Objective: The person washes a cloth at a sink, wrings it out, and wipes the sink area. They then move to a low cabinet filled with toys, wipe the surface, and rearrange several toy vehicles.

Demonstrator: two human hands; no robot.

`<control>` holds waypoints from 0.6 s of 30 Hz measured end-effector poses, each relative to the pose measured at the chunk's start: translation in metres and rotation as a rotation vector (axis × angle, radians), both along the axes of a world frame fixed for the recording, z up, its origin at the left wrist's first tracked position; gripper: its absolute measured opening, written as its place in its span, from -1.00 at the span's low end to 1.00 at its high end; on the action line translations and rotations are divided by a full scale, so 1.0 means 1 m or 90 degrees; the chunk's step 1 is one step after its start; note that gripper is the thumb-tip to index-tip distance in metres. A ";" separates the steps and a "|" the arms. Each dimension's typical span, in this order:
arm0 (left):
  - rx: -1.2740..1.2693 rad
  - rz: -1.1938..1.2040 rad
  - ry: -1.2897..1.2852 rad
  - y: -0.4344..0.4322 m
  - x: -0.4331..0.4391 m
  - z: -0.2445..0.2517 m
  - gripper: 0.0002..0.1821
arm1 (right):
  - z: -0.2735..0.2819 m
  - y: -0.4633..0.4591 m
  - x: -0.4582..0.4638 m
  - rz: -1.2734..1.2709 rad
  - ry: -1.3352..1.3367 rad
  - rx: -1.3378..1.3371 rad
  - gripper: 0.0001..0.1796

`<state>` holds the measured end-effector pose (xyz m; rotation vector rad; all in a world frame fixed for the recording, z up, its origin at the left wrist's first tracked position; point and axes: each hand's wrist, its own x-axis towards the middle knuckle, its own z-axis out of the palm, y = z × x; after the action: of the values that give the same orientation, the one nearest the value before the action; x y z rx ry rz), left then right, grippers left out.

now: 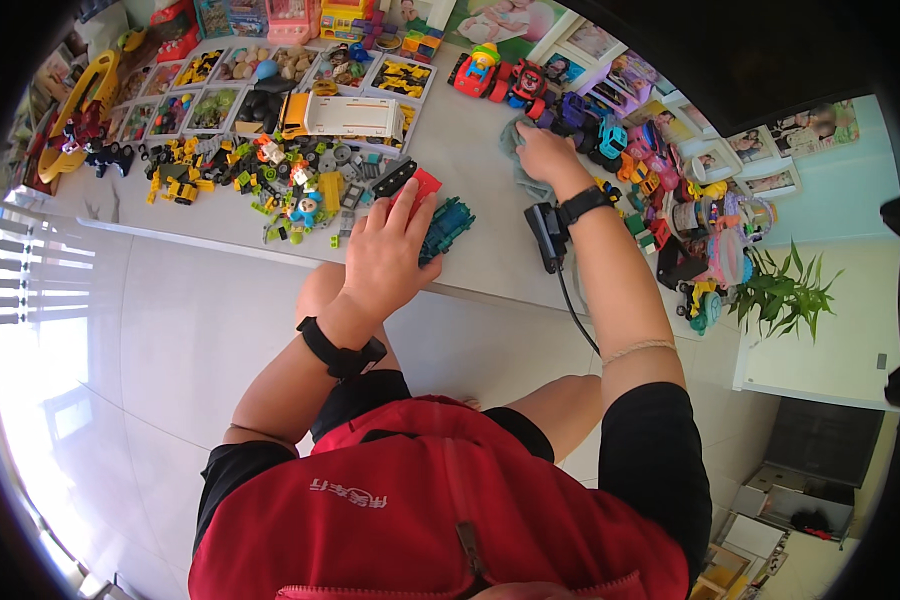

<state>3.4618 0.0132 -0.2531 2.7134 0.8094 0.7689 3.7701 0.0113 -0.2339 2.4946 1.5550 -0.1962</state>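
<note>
My left hand [387, 251] lies palm down at the table's near side, its fingers reaching over a red toy piece [426, 184]. Beside its thumb and index finger is a dark teal toy piece [450, 226]. A black toy track piece [394, 177] touches or nearly touches the fingertips. What is under the palm is hidden. Farther right, my right hand [546, 154] presses on a bunched grey-green cloth [523, 169] with its fingers curled into it. The cloth lies on the pale tabletop [474, 142], close to a row of toy vehicles.
Loose building bricks [270, 176] are heaped left of my left hand. Behind them stand sorting trays [211, 109] and a toy truck [349, 116]. Toy vehicles [611, 139] and picture frames line the right side. A black device [546, 236] with a cable hangs by my right wrist.
</note>
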 end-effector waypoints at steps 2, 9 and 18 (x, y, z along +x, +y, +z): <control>-0.002 -0.004 0.000 0.000 0.001 -0.001 -0.19 | -0.001 -0.002 -0.002 -0.016 0.005 -0.005 -0.46; -0.011 -0.001 0.023 0.004 -0.004 -0.002 -0.21 | -0.005 -0.008 -0.008 -0.031 0.060 0.006 -0.49; -0.010 0.005 0.029 0.004 -0.005 -0.002 -0.22 | 0.005 -0.014 -0.025 -0.074 0.132 -0.029 -0.47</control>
<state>3.4567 0.0168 -0.2551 2.7242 0.8332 0.7015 3.7450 -0.0024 -0.2286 2.6007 1.4581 -0.5172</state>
